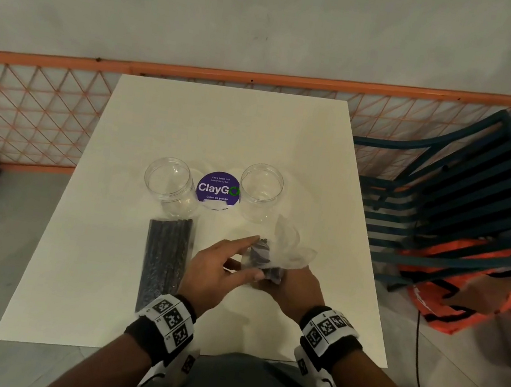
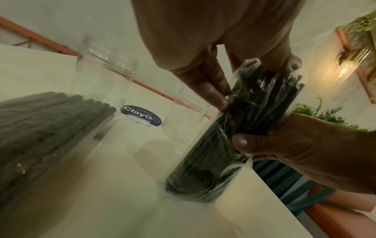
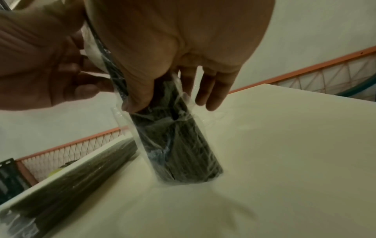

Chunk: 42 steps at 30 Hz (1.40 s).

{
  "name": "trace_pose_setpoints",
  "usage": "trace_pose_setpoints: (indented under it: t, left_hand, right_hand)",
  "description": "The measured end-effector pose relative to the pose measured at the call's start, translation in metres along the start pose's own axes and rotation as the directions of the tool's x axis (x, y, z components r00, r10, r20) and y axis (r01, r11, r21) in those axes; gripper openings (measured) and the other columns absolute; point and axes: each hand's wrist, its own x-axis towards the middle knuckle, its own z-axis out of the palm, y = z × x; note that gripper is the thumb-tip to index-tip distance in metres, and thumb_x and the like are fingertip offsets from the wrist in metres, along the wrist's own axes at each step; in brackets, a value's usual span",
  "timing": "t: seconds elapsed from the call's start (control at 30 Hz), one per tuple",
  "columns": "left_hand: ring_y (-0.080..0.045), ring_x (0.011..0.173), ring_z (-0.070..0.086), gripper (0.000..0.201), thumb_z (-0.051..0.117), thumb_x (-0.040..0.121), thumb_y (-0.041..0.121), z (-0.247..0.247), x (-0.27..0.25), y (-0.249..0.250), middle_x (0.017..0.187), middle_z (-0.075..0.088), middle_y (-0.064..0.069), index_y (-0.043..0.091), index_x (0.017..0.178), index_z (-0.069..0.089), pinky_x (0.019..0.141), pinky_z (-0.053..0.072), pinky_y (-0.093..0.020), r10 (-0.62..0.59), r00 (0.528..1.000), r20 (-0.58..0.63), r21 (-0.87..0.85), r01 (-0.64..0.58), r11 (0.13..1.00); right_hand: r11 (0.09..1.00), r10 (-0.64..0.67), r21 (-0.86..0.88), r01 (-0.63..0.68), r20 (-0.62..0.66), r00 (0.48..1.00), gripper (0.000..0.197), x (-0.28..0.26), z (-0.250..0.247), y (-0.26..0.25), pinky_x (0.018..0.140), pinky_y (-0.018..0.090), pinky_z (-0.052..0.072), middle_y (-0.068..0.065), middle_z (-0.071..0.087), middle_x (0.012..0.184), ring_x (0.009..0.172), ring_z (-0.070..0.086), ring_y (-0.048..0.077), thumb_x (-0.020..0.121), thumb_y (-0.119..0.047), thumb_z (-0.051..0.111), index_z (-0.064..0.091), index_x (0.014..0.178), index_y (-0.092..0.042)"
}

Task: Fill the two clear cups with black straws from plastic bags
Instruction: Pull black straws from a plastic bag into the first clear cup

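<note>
1. A clear plastic bag of black straws stands on end on the white tabletop at lower centre of the head view. Its long axis runs near vertical, the bottom end planted on the surface and the open, crumpled top of the film flaring up toward the right cup.
2. The right hand wraps the bundle low down from the right, thumb and fingers curled round the film; in the left wrist view its thumb presses the front of the bag.
3. The left hand reaches in from the left at the bag's upper part. In its own wrist view the fingertips pinch the plastic and straw tops, the thumb set against the far side.
4. A second bag of straws lies flat at lower left of centre, well apart from the hands. Its long axis runs front to back, one end pointing at the left cup.
5. Two clear cups stand upright, mouths up, in mid-frame: the left cup just beyond the flat bag's far end, the right cup just beyond the held bag.
6. A round purple "ClayGo" sticker sits between the cups.
7. An orange mesh fence runs behind the tabletop; a dark teal slatted chair stands at right, above an orange bag on the floor.
</note>
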Motion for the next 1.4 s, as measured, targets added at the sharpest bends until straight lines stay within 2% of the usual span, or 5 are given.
trace_pose_setpoints:
  t: [0.33, 0.43, 1.1, 1.3, 1.4]
  left_hand:
    - [-0.011, 0.075, 0.068, 0.052, 0.062, 0.078, 0.044, 0.001, 0.008, -0.009, 0.085, 0.075, 0.002, 0.025, 0.127, 0.062, 0.075, 0.059, -0.038, 0.011, 1.000, -0.003, 0.091, -0.011, 0.996]
    - [-0.003, 0.083, 0.066, 0.058, 0.056, 0.077, 0.048, -0.001, 0.011, -0.009, 0.100, 0.072, 0.010, 0.019, 0.128, 0.063, 0.078, 0.058, -0.028, 0.031, 1.000, 0.003, 0.042, -0.031, 0.999]
    - [-0.009, 0.123, 0.050, 0.097, 0.070, 0.069, 0.065, 0.019, 0.009, -0.029, 0.144, 0.050, 0.009, 0.036, 0.151, 0.026, 0.098, 0.048, -0.028, 0.095, 0.986, 0.140, 0.199, -0.122, 0.972]
    - [-0.017, 0.119, 0.052, 0.098, 0.026, 0.071, 0.090, 0.022, 0.012, -0.036, 0.140, 0.056, 0.004, 0.025, 0.142, 0.047, 0.095, 0.049, -0.033, -0.003, 0.977, 0.213, 0.362, -0.075, 0.929]
    - [-0.020, 0.124, 0.049, 0.085, 0.033, 0.076, 0.074, 0.023, 0.016, -0.036, 0.146, 0.050, 0.004, 0.025, 0.146, 0.041, 0.097, 0.044, -0.031, -0.003, 0.969, 0.247, 0.414, -0.103, 0.904]
  right_hand:
    - [0.967, -0.006, 0.256, 0.018, -0.048, 0.999, 0.085, 0.000, -0.006, -0.002, 0.093, 0.024, 0.050, -0.014, 0.053, 0.129, 0.107, 0.059, 0.005, 0.061, -0.060, 0.074, 0.045, 0.136, -0.031]
    - [0.959, 0.002, 0.283, 0.016, -0.063, 0.998, 0.080, -0.001, -0.009, -0.003, 0.084, 0.007, 0.044, -0.014, 0.057, 0.131, 0.107, 0.062, 0.005, 0.069, -0.049, 0.080, 0.045, 0.139, -0.032]
    - [0.991, 0.099, -0.096, -0.091, 0.083, 0.992, 0.042, 0.000, -0.007, -0.012, 0.099, 0.038, 0.046, 0.007, 0.053, 0.136, 0.120, 0.051, 0.028, 0.092, -0.021, 0.058, 0.053, 0.133, -0.016]
    - [0.989, -0.087, 0.134, 0.061, 0.196, 0.977, 0.094, 0.003, -0.009, -0.007, 0.118, 0.047, 0.027, 0.015, 0.038, 0.151, 0.140, 0.036, 0.032, 0.070, -0.041, 0.075, 0.032, 0.148, -0.012]
    - [0.921, -0.092, 0.389, -0.010, 0.243, 0.966, 0.094, -0.002, -0.012, -0.006, 0.121, 0.034, 0.024, -0.020, 0.037, 0.148, 0.137, 0.037, 0.005, 0.076, -0.030, 0.076, 0.017, 0.150, -0.036]
